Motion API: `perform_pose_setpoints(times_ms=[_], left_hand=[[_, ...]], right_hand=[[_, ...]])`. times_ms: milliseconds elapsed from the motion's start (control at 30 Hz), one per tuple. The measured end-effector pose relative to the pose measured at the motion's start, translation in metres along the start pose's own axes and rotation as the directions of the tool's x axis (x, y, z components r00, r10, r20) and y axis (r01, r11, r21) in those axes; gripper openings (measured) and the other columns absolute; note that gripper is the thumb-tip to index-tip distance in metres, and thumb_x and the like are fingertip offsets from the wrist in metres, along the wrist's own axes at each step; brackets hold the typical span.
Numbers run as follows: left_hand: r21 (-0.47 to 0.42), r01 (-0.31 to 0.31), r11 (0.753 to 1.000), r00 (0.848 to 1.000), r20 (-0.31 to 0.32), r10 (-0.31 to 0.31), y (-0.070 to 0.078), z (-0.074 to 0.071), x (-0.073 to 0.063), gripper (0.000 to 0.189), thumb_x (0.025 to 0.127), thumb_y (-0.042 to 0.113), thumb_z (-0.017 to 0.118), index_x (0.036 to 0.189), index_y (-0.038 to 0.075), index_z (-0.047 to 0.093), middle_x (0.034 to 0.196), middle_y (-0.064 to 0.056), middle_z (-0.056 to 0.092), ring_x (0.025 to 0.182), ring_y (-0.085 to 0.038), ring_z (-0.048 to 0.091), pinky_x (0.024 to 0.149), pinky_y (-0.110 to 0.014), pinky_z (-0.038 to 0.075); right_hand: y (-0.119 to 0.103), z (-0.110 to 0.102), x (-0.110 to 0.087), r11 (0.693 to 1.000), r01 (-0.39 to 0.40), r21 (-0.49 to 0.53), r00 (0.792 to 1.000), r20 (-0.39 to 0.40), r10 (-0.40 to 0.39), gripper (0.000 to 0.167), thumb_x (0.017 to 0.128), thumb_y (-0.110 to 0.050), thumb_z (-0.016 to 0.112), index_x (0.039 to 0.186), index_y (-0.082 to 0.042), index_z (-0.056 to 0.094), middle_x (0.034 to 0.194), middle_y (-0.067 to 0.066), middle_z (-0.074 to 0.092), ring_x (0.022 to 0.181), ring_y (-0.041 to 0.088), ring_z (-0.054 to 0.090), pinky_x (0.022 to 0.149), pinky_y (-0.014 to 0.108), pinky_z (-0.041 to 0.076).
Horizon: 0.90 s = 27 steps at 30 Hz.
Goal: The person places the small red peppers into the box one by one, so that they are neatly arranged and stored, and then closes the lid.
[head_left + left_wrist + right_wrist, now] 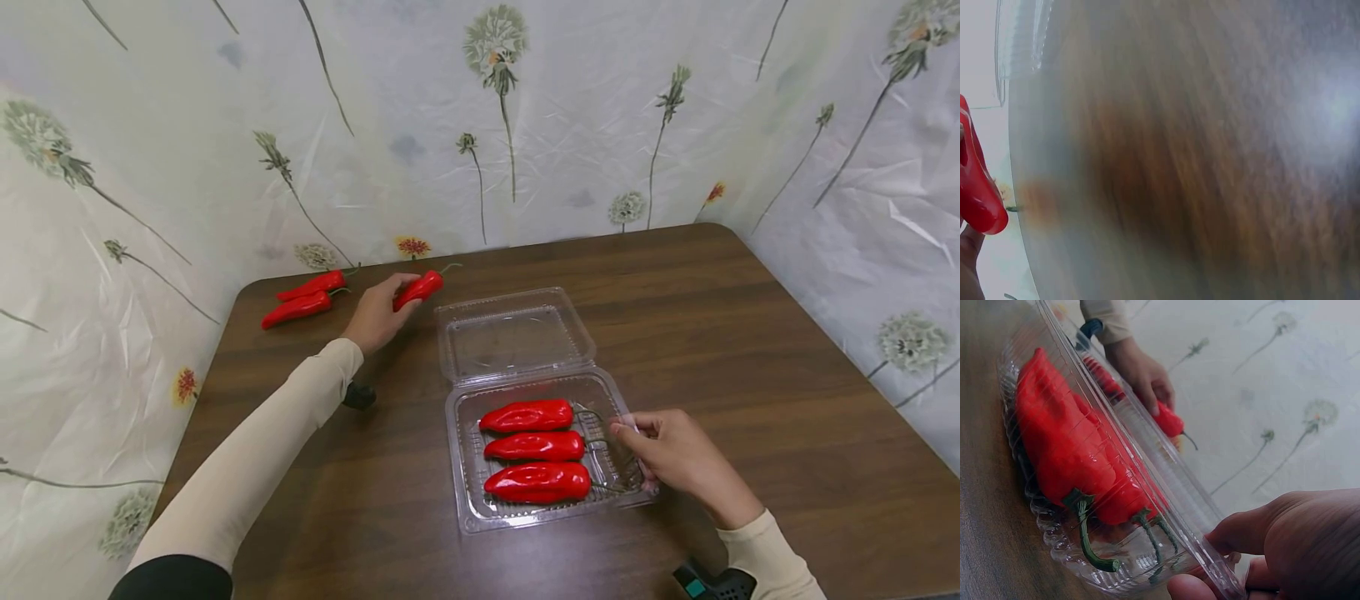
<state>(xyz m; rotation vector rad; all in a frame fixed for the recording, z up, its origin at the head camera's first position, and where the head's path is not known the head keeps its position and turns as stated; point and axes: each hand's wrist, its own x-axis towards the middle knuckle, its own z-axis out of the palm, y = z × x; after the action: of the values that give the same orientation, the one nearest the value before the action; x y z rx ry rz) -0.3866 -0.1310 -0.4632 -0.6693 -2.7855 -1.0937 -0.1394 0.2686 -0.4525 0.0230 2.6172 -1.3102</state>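
Peppers, 3 of them (pixel 534 446), lie side by side in the clear tray (pixel 454 467), lid (pixel 513 333) folded back behind it on the worktop (pixel 750 333). Left grip (pixel 378 315) is grasping 1 loose pepper (pixel 422 288) left of the lid, and right grip (pixel 667 450) is pinching the tray's right rim. 2 spare peppers (pixel 297 310) sit far left. Risk, imo: that shiny skin might slip if I hold it too lightly, and thin plastic could flex and shift the row if I tug the rim.
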Motion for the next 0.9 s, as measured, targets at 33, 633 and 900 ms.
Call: perform_pose_setpoints(times_ms=[33, 633, 900], left_hand=[[0.001, -0.004, 1.0, 1.0, 0.001, 0.004, 0.001, 0.001, 0.0, 0.051, 0.095, 0.017, 0.072, 0.143, 0.013, 0.053, 0.134, -0.012, 0.063, 0.115, -0.03, 0.06, 0.105, -0.051, 0.046], [-0.063, -0.114, 0.991, 0.992, 0.049, 0.117, 0.044, 0.022, -0.013, 0.052, 0.093, 0.015, 0.074, 0.141, 0.016, 0.054, 0.132, -0.007, 0.064, 0.11, -0.024, 0.062, 0.1, -0.044, 0.052], [-0.078, -0.148, 0.986, 0.984, 0.092, 0.155, 0.068, 0.029, -0.023, 0.052, 0.092, 0.017, 0.075, 0.141, 0.018, 0.055, 0.132, -0.005, 0.064, 0.108, -0.021, 0.062, 0.098, -0.04, 0.054]], right_hand=[[0.0, 0.0, 0.0, 1.0, -0.001, 0.001, 1.0, 0.0, 0.001, 0.023, 0.099, -0.029, 0.066, 0.096, -0.008, 0.073, 0.05, -0.001, 0.047, 0.042, 0.017, 0.053, 0.043, 0.029, 0.047], [0.0, -0.001, 0.0, 1.0, 0.004, 0.003, 1.0, 0.0, -0.004, 0.023, 0.099, -0.028, 0.066, 0.103, -0.007, 0.075, 0.05, 0.0, 0.048, 0.042, 0.017, 0.053, 0.043, 0.03, 0.047], [0.0, -0.001, 0.0, 1.0, 0.0, 0.015, 1.0, 0.002, 0.0, 0.023, 0.098, -0.028, 0.066, 0.1, -0.007, 0.074, 0.051, 0.0, 0.048, 0.042, 0.016, 0.052, 0.042, 0.03, 0.046]])
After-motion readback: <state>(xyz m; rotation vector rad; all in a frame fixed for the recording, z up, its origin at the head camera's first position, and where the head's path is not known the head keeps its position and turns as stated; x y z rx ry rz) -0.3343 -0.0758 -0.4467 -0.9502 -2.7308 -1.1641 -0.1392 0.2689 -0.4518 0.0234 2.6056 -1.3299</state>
